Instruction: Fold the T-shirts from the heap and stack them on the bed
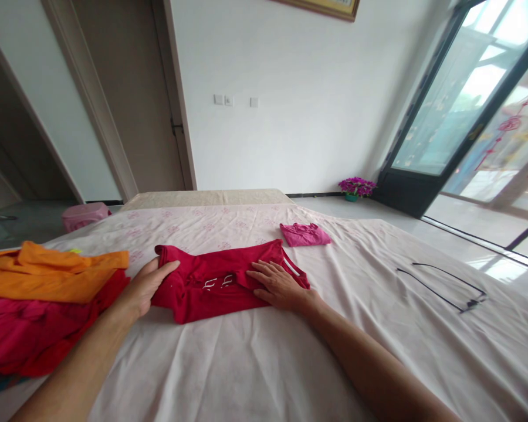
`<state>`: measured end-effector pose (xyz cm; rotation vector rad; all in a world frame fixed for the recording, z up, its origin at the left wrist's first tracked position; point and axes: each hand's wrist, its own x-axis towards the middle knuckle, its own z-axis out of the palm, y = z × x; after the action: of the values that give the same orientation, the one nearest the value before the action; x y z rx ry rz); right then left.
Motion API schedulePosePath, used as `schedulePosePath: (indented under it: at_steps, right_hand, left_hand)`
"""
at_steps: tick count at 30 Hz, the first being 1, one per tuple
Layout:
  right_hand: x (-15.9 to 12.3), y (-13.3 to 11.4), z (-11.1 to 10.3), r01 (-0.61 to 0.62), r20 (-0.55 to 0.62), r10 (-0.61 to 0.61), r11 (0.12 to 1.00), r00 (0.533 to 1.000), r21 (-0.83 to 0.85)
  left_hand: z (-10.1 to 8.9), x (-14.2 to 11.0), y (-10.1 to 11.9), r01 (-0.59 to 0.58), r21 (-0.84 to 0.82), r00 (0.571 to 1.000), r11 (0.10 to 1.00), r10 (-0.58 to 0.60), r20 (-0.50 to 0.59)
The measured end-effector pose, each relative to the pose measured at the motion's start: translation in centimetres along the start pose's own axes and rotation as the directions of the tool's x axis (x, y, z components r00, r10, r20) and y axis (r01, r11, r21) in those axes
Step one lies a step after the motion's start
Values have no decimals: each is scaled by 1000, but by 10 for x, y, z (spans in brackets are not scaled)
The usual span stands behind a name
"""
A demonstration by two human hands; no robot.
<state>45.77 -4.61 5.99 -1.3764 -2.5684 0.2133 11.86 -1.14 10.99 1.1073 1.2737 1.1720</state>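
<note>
A red shirt [222, 264] with white lettering lies folded lengthwise on the pale bedsheet [229, 375], its collar end toward the right. At its left end, my left hand [152, 281] grips the edge, thumb on top and the fingers hidden beneath the cloth. My right hand [277, 284] rests flat on the shirt near the collar, fingers spread. Beyond the collar end sits a small folded pink garment [305, 234], apart from both hands.
On the left is a pile of clothes [48, 310], orange on top of pink and red. Eyeglasses [449, 287] lie on the sheet at right. A pink stool [85, 215] stands past the left edge, and purple flowers [356, 186] sit on the floor by the glass door.
</note>
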Motion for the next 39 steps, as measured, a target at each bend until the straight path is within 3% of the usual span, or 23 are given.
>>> schedulePosePath:
  at_steps: [6, 10, 12, 14, 16, 19, 22, 26, 30, 34, 39]
  right_hand:
    - [1, -2, 1, 3, -56, 0, 999, 998, 49]
    - [10, -15, 1, -14, -183, 76, 948, 980, 319]
    - [16, -23, 1, -59, -206, 227, 796, 952, 603]
    - [21, -29, 2, -84, -127, 362, 513, 924, 854]
    - [25, -31, 5, -85, -30, 411, 259, 911, 962]
    - [30, -30, 12, -102, 47, 466, 95, 884, 990]
    - [35, -28, 19, -121, 93, 502, 24, 860, 992]
    - [42, -28, 13, -21, 0, 511, 35, 860, 999]
    - [40, -18, -21, -15, -58, 490, 143, 870, 990]
    - [29, 9, -46, -64, -119, 493, 338, 862, 939]
    - [13, 49, -40, -257, -55, 567, 456, 822, 852]
  left_hand:
    - [48, 6, 9, 0, -91, 982, 996, 17, 190]
    - [92, 11, 6, -18, -98, 973, 995, 41, 228]
    - [116, 11, -3, -48, -105, 969, 993, 72, 235]
    - [135, 8, -14, -51, -92, 960, 994, 75, 272]
    - [147, 3, -25, 20, -35, 942, 999, -7, 335]
    - [152, -6, -36, 149, 24, 910, 989, -147, 387]
    - [147, -9, -35, 121, 15, 920, 992, -118, 374]
    - [137, -8, -22, -143, 78, 962, 987, 120, 243]
    - [130, -6, -17, -417, 275, 909, 866, 390, 150]
    - [135, -3, -37, -599, 524, 795, 605, 526, 301]
    - [145, -1, -69, -666, 690, 718, 283, 494, 491]
